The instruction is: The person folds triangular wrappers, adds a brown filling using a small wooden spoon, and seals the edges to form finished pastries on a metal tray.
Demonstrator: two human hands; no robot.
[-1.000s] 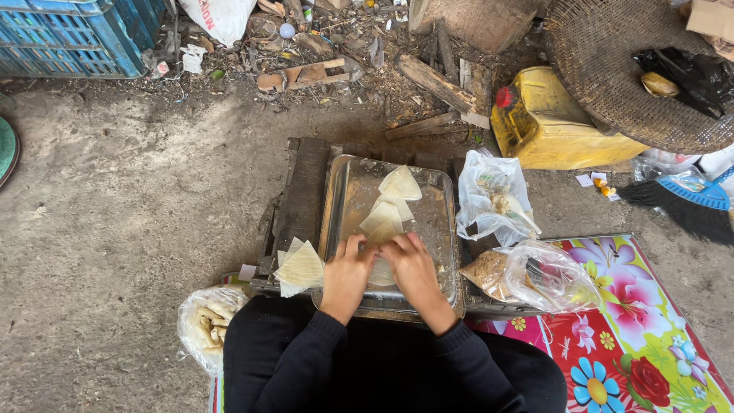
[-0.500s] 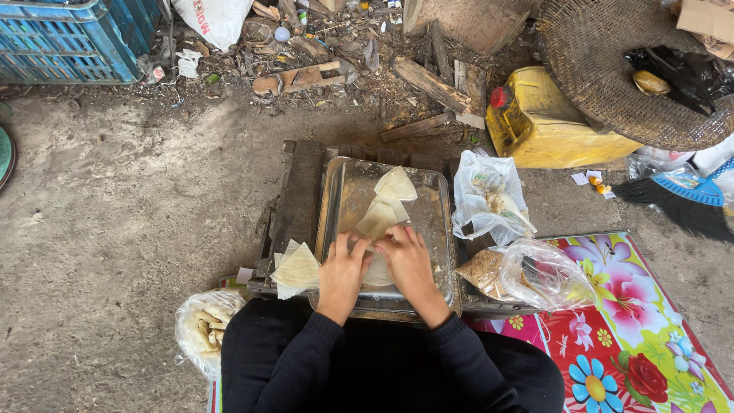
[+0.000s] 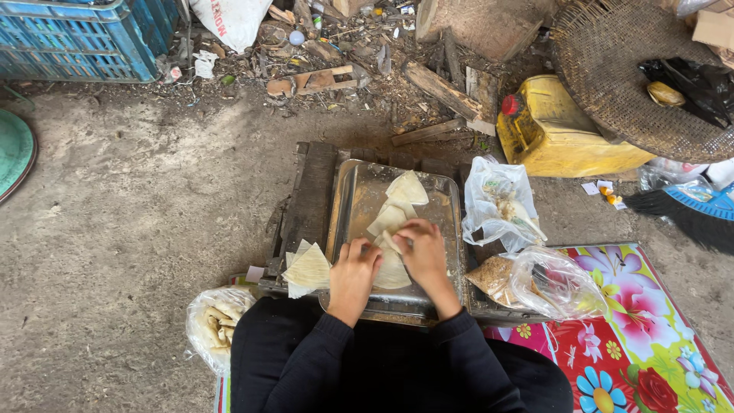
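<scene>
1. Just below the centre of the frame, the left hand (image 3: 353,277) and the right hand (image 3: 423,256) are working side by side over a metal tray (image 3: 354,200).
2. The left hand is lying palm down with its fingers pressing flat on a pale pastry sheet (image 3: 394,269), apparently pinning it so it cannot slide; it is grasping nothing.
3. The right hand is pinching the upper corner of that sheet between thumb and curled fingers, a narrow grip suited to folding thin dough.
4. Further folded triangles (image 3: 404,193) are lying in a loose line up the tray, towards its far end and clear of both hands.
5. A stack of unfolded sheets (image 3: 309,269) is resting left of the tray, just beside the left hand and within easy reach.
6. The tray is sitting on a dark wooden pallet (image 3: 312,200), which is keeping it off the dirt floor.
7. Right of the tray, two clear plastic bags are lying open: the upper bag (image 3: 498,200) is holding pale scraps, the lower bag (image 3: 547,284) a brown crumbly filling.
8. At lower left, a third bag (image 3: 208,327) is containing pale rolled pieces.
</scene>
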